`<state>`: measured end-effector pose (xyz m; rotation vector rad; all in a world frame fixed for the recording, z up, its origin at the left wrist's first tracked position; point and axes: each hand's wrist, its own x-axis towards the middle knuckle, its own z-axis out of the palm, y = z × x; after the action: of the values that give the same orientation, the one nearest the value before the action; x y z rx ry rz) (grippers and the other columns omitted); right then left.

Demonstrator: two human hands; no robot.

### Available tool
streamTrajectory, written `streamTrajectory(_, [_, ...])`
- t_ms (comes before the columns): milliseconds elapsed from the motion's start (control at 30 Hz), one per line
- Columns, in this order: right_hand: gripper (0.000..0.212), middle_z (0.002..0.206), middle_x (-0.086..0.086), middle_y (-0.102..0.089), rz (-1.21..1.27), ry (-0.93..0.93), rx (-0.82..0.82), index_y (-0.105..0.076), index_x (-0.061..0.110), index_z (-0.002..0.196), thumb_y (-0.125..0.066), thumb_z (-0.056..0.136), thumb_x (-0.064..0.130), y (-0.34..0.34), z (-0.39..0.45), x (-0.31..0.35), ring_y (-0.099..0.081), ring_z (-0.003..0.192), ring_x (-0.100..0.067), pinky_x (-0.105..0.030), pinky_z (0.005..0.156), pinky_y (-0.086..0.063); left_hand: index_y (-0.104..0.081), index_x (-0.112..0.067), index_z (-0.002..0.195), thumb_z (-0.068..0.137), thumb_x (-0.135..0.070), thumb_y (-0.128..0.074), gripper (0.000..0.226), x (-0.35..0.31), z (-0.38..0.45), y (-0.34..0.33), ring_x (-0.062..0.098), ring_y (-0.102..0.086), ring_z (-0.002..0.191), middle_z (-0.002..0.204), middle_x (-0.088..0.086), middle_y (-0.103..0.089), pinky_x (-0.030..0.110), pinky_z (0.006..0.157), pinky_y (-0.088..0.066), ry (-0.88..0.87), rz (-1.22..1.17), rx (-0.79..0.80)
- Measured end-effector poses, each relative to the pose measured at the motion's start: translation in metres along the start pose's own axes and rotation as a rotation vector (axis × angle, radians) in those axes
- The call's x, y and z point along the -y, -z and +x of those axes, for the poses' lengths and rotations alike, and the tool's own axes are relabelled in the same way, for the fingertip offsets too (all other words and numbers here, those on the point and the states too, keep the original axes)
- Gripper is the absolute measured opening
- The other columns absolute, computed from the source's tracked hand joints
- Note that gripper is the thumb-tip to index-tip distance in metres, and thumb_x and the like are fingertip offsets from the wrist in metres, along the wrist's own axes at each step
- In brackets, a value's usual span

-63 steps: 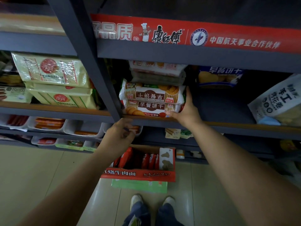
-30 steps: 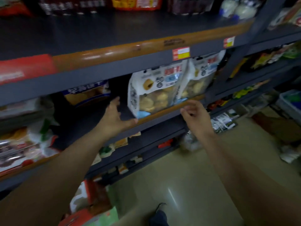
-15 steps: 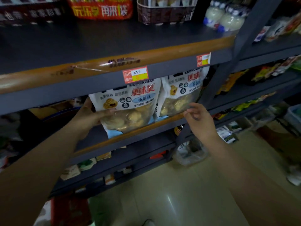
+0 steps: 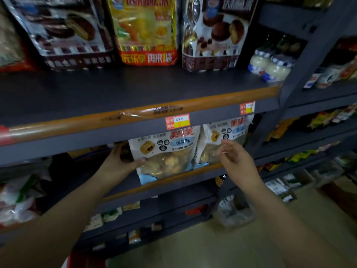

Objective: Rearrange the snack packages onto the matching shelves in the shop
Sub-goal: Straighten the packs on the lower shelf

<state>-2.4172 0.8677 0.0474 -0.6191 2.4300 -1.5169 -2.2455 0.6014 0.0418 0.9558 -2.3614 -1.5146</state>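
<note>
Two white snack pouches stand side by side at the front edge of the middle shelf (image 4: 173,182), just under the orange-trimmed lip of the shelf above. Each has a white upper panel with red characters, a pale blue oval label and small round icons, a clear window below showing golden, lumpy pastries, and a light blue strip along the bottom. The left pouch (image 4: 166,151) tilts slightly, its lower corner reaching over the shelf's orange edge; the right pouch (image 4: 226,140) touches it and is partly hidden by the right hand.

The left hand (image 4: 119,163) has hold of the left pouch's left edge, thumb pressed across the front near the window and fingers tucked behind it. The right hand (image 4: 233,157) hangs in front of the right pouch with fingers loosely curled and spread, holding nothing; whether it touches the pouch I cannot tell.

Two red and yellow price tags (image 4: 177,121) sit on the upper shelf's front rail. Above, large cake bags (image 4: 148,29) stand in a row, with pale bottles (image 4: 270,64) to their right
</note>
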Motion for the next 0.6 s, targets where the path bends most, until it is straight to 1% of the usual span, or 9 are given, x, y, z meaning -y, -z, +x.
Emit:
streamTrajectory(67, [0.027,0.097,0.012,-0.066,-0.022,0.071,-0.028,-0.057,0.026,0.118,-0.060,0.091,0.021,0.013,-0.008,0.017,-0.061,0.092,0.001,-0.014,0.079,-0.046,-0.049,-0.026,0.120,0.075,-0.047,-0.072,0.055,-0.009,-0.029,0.009,0.008,-0.059,0.092,0.105,-0.008,-0.061,0.030,0.082,-0.050,0.011,0.229,-0.020])
streamTrajectory(100, [0.022,0.096,0.012,-0.067,-0.029,0.103,-0.052,-0.060,0.029,0.112,-0.060,0.091,0.022,0.021,-0.012,0.027,-0.061,0.089,0.002,-0.015,0.077,-0.048,-0.052,-0.027,0.111,0.079,-0.042,-0.069,0.040,-0.017,-0.048,0.015,0.004,-0.059,0.083,0.097,-0.008,-0.061,0.027,0.075,-0.051,-0.019,0.350,0.025])
streamTrajectory(167, [0.015,0.092,0.010,-0.068,-0.015,0.174,-0.101,-0.063,0.030,0.102,-0.061,0.091,0.021,0.036,-0.018,0.050,-0.062,0.083,0.002,-0.014,0.072,-0.050,-0.054,-0.036,0.097,0.083,-0.034,-0.066,0.019,-0.042,-0.083,0.025,0.002,-0.059,0.080,0.090,-0.013,-0.061,0.019,0.067,-0.051,-0.167,0.463,0.131])
streamTrajectory(233, [0.011,0.088,0.008,-0.068,0.008,0.256,-0.145,-0.063,0.027,0.099,-0.060,0.091,0.020,0.047,-0.019,0.077,-0.063,0.080,-0.001,-0.012,0.069,-0.051,-0.057,-0.041,0.093,0.083,-0.030,-0.067,0.018,-0.074,-0.109,0.035,-0.003,-0.058,0.088,0.089,-0.015,-0.065,0.013,0.066,-0.048,-0.355,0.458,0.118])
streamTrajectory(300, [0.009,0.085,0.005,-0.067,0.006,0.330,-0.162,-0.062,0.027,0.099,-0.059,0.092,0.023,0.053,-0.016,0.106,-0.064,0.076,-0.005,-0.018,0.067,-0.054,-0.060,-0.038,0.092,0.082,-0.028,-0.067,0.016,-0.107,-0.122,0.045,-0.003,-0.060,0.087,0.097,-0.025,-0.062,0.013,0.067,-0.048,-0.497,0.382,-0.004])
streamTrajectory(367, [0.011,0.085,0.005,-0.065,-0.003,0.384,-0.160,-0.061,0.026,0.102,-0.059,0.092,0.025,0.054,-0.009,0.133,-0.063,0.076,-0.006,-0.023,0.065,-0.055,-0.062,-0.036,0.092,0.081,-0.028,-0.066,0.014,-0.133,-0.124,0.057,-0.001,-0.062,0.084,0.093,-0.023,-0.065,0.013,0.068,-0.049,-0.606,0.316,-0.116])
streamTrajectory(433, [0.015,0.087,0.007,-0.063,-0.015,0.424,-0.143,-0.060,0.025,0.106,-0.059,0.092,0.025,0.052,-0.001,0.158,-0.060,0.079,-0.002,-0.018,0.066,-0.052,-0.062,-0.034,0.094,0.082,-0.023,-0.067,0.017,-0.152,-0.118,0.066,-0.001,-0.062,0.086,0.085,-0.015,-0.067,0.012,0.071,-0.048,-0.669,0.299,-0.191])
streamTrajectory(500, [0.019,0.088,0.011,-0.063,-0.058,0.450,-0.120,-0.058,0.026,0.110,-0.060,0.091,0.026,0.049,0.010,0.178,-0.058,0.079,0.001,-0.012,0.066,-0.047,-0.060,-0.031,0.097,0.083,-0.019,-0.067,0.019,-0.166,-0.108,0.072,0.000,-0.059,0.090,0.090,-0.015,-0.065,0.012,0.073,-0.048,-0.692,0.300,-0.233])
streamTrajectory(600, [0.029,0.094,0.010,-0.063,-0.138,0.441,-0.089,-0.056,0.025,0.118,-0.062,0.090,0.029,0.047,0.028,0.195,-0.057,0.083,0.001,-0.010,0.068,-0.042,-0.057,-0.029,0.104,0.085,-0.021,-0.065,0.022,-0.179,-0.096,0.080,0.000,-0.058,0.088,0.096,-0.014,-0.062,0.011,0.072,-0.046,-0.688,0.347,-0.251])
